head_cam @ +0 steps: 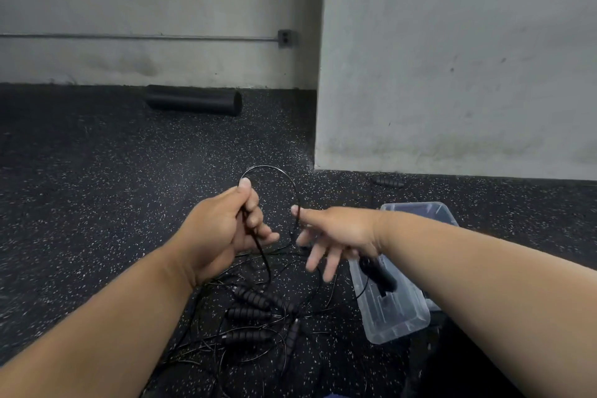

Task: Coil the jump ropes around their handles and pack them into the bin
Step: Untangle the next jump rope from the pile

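My left hand (226, 229) grips one end of a thin black jump rope (269, 168), thumb up. Its cord arcs up and over to my right hand (336, 236), whose fingers are spread and straight; the cord runs down against the thumb. Below my hands, a tangle of black cords with several ribbed black handles (248, 313) lies on the floor. To the right stands a clear plastic bin (400, 320) with a black handle and cord (378, 275) inside. My right forearm crosses over the bin.
Speckled black rubber floor all round. A grey wall corner (318, 139) juts out just behind the bin, and a lone black handle (387, 182) lies at its foot. A black foam roller (193, 102) lies by the far wall.
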`<state>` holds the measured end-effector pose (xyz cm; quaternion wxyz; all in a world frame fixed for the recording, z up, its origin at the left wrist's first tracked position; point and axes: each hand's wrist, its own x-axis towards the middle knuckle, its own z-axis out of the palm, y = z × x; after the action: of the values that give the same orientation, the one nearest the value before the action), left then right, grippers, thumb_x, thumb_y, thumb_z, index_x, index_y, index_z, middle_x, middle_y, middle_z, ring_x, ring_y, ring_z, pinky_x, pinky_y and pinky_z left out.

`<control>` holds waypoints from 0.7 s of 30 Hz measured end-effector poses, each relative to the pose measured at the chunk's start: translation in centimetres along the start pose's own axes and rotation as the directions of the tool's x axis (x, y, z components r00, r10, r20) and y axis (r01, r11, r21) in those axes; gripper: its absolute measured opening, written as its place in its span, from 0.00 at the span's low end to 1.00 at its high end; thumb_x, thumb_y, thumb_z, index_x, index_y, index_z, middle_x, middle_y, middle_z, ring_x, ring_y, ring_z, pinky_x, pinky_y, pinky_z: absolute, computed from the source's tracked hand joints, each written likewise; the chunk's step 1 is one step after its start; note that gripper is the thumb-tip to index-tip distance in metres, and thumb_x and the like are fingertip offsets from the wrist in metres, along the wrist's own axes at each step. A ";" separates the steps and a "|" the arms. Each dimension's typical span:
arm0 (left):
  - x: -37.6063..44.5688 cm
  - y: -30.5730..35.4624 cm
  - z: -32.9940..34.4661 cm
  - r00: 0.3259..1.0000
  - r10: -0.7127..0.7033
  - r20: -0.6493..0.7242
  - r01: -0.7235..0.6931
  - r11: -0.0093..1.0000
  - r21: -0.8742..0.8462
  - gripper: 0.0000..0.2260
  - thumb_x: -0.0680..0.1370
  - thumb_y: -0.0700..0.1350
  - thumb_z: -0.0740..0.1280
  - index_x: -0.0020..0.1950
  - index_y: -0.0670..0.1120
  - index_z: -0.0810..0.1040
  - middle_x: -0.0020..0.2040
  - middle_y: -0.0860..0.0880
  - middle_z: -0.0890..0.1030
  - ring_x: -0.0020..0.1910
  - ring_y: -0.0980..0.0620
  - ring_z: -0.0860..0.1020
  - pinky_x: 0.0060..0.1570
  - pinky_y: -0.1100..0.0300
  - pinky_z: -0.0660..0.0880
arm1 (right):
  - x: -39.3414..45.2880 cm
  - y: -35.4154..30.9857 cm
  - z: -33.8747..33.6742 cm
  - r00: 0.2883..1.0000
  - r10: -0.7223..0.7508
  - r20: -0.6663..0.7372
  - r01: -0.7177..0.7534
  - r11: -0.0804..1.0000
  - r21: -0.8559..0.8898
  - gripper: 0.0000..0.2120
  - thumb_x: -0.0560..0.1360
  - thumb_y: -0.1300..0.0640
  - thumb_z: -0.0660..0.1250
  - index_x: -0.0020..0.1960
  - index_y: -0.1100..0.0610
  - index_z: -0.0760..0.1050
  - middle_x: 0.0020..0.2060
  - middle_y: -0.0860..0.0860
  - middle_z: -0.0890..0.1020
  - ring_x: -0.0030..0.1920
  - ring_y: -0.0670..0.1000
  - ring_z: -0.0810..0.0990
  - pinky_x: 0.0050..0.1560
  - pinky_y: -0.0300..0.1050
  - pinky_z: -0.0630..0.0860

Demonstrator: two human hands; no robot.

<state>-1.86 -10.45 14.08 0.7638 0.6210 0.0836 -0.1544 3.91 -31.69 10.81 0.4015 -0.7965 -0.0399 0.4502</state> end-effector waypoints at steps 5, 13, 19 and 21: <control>0.4 -0.1 0.7 0.999 -0.027 0.025 0.032 0.972 -0.232 0.19 0.88 0.56 0.53 0.44 0.46 0.70 0.35 0.48 0.72 0.36 0.49 0.79 0.52 0.45 0.85 | 1.1 0.8 3.6 0.959 -0.124 0.253 0.099 0.989 0.107 0.23 0.85 0.46 0.52 0.78 0.51 0.68 0.72 0.54 0.77 0.49 0.57 0.88 0.22 0.37 0.54; 0.5 0.4 -0.8 0.997 0.069 -0.034 -0.075 0.970 -0.232 0.20 0.87 0.59 0.54 0.53 0.46 0.77 0.44 0.44 0.82 0.50 0.44 0.84 0.58 0.43 0.81 | 0.2 -0.2 5.7 0.954 -0.301 -0.009 0.300 0.953 -0.030 0.12 0.87 0.49 0.60 0.55 0.55 0.79 0.53 0.52 0.88 0.37 0.52 0.82 0.26 0.39 0.70; 0.4 -3.1 -3.0 0.999 0.028 -0.039 -0.013 0.940 0.342 0.15 0.77 0.48 0.62 0.61 0.48 0.81 0.57 0.41 0.83 0.57 0.41 0.80 0.60 0.44 0.78 | -2.1 -3.2 2.5 0.840 -0.476 -0.260 0.520 0.843 0.138 0.15 0.87 0.47 0.58 0.55 0.56 0.77 0.49 0.54 0.89 0.29 0.50 0.74 0.30 0.33 0.72; 0.3 -4.6 -2.4 0.997 -0.053 0.049 0.017 0.829 0.559 0.19 0.77 0.45 0.66 0.67 0.58 0.77 0.65 0.46 0.79 0.57 0.49 0.78 0.57 0.51 0.77 | -2.7 -3.9 2.2 0.836 -0.475 -0.275 0.544 0.786 0.295 0.14 0.87 0.48 0.57 0.54 0.56 0.76 0.48 0.57 0.88 0.28 0.49 0.75 0.26 0.31 0.68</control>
<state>-2.96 -8.93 9.25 0.5485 0.8102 0.0225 -0.2052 1.82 -28.81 14.71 0.6496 -0.7064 -0.1331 0.2477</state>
